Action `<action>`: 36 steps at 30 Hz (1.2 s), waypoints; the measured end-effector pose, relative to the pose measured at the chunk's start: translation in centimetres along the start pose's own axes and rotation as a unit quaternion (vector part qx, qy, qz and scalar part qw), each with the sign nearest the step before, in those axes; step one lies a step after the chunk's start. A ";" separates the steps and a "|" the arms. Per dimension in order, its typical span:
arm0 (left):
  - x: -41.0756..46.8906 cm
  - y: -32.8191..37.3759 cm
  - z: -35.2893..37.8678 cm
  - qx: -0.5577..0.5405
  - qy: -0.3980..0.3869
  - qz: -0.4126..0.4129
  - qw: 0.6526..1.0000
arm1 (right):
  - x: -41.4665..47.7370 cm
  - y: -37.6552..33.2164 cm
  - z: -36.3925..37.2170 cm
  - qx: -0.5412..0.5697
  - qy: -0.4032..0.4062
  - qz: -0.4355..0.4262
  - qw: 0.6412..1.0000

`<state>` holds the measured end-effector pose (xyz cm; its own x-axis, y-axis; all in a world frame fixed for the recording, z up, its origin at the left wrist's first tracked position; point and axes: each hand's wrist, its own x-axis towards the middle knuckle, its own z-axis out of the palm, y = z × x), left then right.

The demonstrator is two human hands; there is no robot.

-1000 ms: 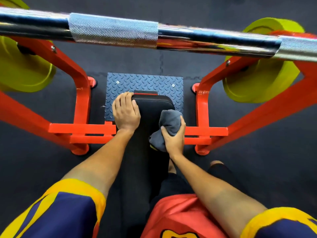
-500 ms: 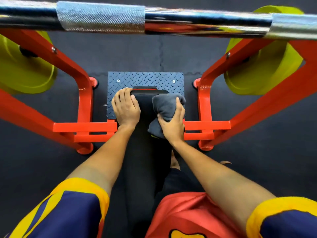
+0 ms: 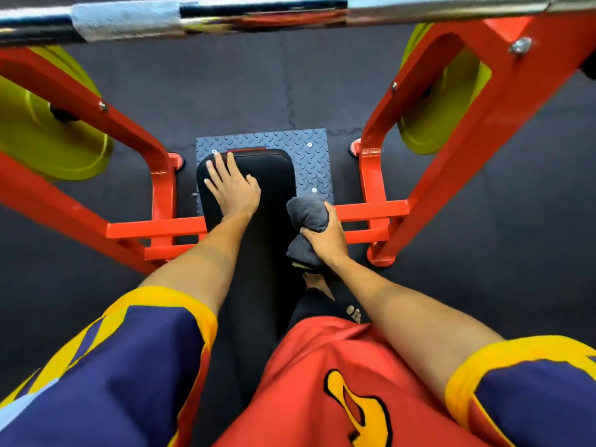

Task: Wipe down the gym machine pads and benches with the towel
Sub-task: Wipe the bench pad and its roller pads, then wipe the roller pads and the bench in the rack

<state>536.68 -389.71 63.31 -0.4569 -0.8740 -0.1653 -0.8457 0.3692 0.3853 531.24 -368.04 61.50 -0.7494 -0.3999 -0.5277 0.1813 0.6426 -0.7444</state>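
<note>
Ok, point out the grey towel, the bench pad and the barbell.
grey towel point(image 3: 306, 209): head view, on its bunched upper end.
bench pad point(image 3: 274, 179): head view, on the bare black top near its far end.
barbell point(image 3: 129, 19): head view, on the knurled section.

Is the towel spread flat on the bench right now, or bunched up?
Bunched up: the gray towel is a wad gripped in the right hand, at the right edge of the bench pad.

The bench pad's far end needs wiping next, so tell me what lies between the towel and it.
Only the left hand, flat on the far left part of the bench pad. The right hand grips the towel at its right edge; straight ahead the pad is bare.
</note>
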 end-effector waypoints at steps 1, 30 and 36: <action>-1.3 0.8 0.3 -0.006 -0.018 0.007 1.000 | -0.8 0.9 -0.9 0.007 0.008 -0.003 1.000; -30.9 36.5 9.3 -0.217 -0.537 0.350 0.736 | -16.9 15.1 -33.3 0.111 0.318 0.070 0.939; -35.4 43.8 9.7 -0.157 -0.550 0.485 0.662 | -20.5 15.5 -40.0 0.058 0.412 0.061 0.907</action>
<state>513.13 -339.56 77.27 -0.8128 0.5483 -0.1969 0.0122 0.3539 0.9352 523.91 -323.75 77.18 -0.9321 0.3247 -0.1608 0.3257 0.5564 -0.7644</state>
